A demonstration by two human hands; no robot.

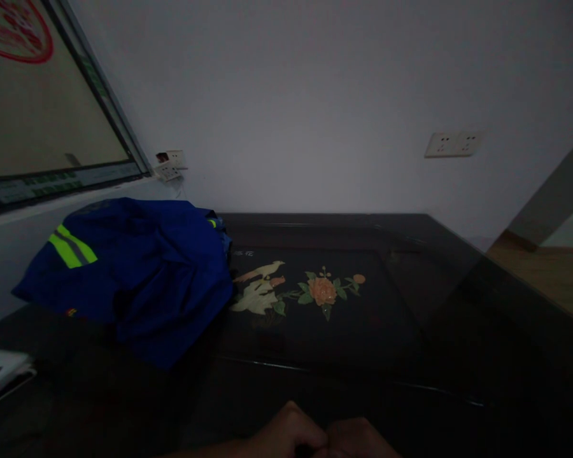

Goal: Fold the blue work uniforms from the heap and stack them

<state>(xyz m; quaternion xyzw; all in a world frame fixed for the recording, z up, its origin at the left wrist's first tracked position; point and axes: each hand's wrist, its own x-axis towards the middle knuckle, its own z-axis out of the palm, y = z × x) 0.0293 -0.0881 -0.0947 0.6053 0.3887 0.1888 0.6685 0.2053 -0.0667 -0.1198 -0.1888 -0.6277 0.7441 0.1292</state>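
Note:
At the bottom edge, my left hand (289,430) and my right hand (358,437) are close together and touching, with fingers curled in. Whatever lies between them, if anything, is hidden in the dark and cut off by the frame. Beyond them stretches a dark glossy table (363,346) with an inlaid bird and flower picture (322,291). A crumpled blue garment (172,273) with yellow-green reflective stripes lies on its left part, apart from both hands.
A white object (2,372) sits at the left edge. Wall sockets (453,144) are on the right of the wall, and a loose socket (168,170) hangs near the window frame (109,95). Wooden floor (549,267) shows at the right.

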